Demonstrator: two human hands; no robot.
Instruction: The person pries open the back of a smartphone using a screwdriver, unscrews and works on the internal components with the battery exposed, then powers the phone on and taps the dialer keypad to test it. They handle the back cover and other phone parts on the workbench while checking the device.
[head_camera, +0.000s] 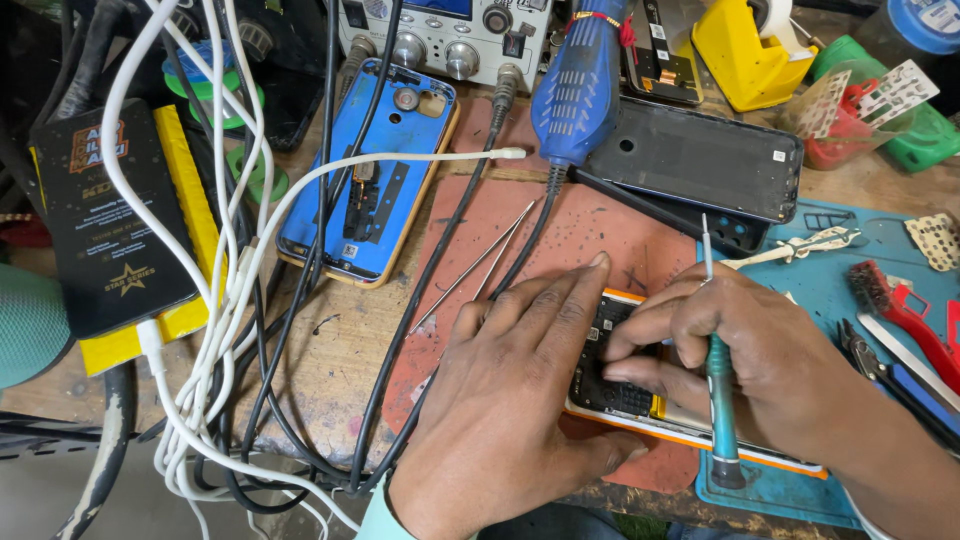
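An opened phone with an orange rim (612, 400) lies on a reddish mat (600, 240), its dark circuit board exposed. My left hand (510, 400) rests flat on the phone's near left side, fingers spread and pressing it down. My right hand (760, 350) covers the phone's right part, with its fingertips on the board. A teal screwdriver (718, 385) is held between its fingers, its thin tip pointing up and away. Most of the phone is hidden under both hands.
A blue phone back frame (372, 170) and a black back cover (700, 155) lie farther away. Metal tweezers (480, 265) lie on the mat. White and black cables (230, 300) tangle at left beside a black box (110, 220). Red pliers (905, 310) sit right.
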